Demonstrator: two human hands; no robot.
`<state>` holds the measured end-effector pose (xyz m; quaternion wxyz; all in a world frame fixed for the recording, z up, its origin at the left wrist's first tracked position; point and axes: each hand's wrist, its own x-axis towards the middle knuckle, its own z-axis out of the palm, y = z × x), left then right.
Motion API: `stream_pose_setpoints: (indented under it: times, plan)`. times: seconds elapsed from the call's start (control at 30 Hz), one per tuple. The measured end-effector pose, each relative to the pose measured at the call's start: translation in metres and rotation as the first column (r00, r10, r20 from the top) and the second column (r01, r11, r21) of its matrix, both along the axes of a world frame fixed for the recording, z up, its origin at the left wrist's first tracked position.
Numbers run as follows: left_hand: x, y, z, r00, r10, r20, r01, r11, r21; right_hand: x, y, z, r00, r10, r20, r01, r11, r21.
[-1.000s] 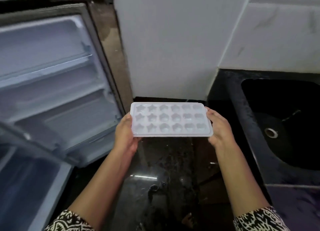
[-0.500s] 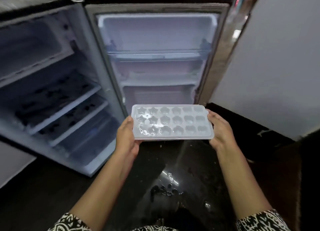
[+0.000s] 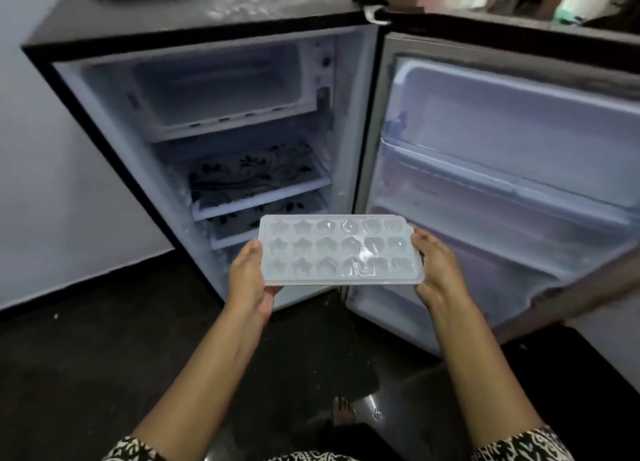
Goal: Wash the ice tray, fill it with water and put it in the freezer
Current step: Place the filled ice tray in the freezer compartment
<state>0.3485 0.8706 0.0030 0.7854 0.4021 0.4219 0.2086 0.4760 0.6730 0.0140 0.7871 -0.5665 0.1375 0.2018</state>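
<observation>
A white ice tray (image 3: 337,251) with star and heart shaped cells, glinting with water, is held level in front of an open small fridge (image 3: 221,138). My left hand (image 3: 247,280) grips its left short edge and my right hand (image 3: 437,272) grips its right short edge. The freezer compartment (image 3: 221,90) is the white box at the top of the fridge interior, above and behind the tray, with its front open. Below it sit two shelves (image 3: 263,183) with a black floral pattern.
The fridge door (image 3: 512,183) stands swung open to the right, its white racks facing me. A pale wall (image 3: 52,183) is on the left. The floor (image 3: 104,356) is dark and glossy, and my bare foot (image 3: 343,410) shows below the tray.
The view has swung left from the black sink and counter to face the open fridge head-on. Both hands kept hold of the tray, still level at the same height.
</observation>
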Motion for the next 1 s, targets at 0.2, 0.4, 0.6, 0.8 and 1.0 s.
stream_pose_setpoints:
  times: [0.2, 0.4, 0.6, 0.8, 1.0]
  plan:
    - [0.016, 0.026, 0.003, 0.987, 0.162, 0.009, -0.162, 0.987, 0.012, 0.045, 0.052, 0.005, 0.984, 0.179, 0.022, -0.179, 0.984, -0.003]
    - [0.028, 0.049, 0.009, 0.961, 0.276, 0.004, -0.276, 0.961, 0.029, 0.078, 0.094, 0.003, 0.961, 0.275, 0.001, -0.275, 0.961, 0.002]
    - [0.045, 0.078, 0.019, 0.931, 0.366, 0.016, -0.366, 0.931, 0.009, 0.110, 0.141, 0.003, 0.943, 0.332, 0.009, -0.332, 0.942, 0.044]
    - [0.071, 0.126, 0.019, 0.928, 0.368, 0.066, -0.370, 0.928, 0.030, 0.145, 0.190, 0.005, 0.916, 0.399, 0.039, -0.401, 0.915, 0.038]
    - [0.102, 0.179, 0.019, 0.938, 0.334, 0.094, -0.341, 0.937, 0.081, 0.178, 0.241, 0.009, 0.903, 0.417, 0.102, -0.420, 0.908, 0.000]
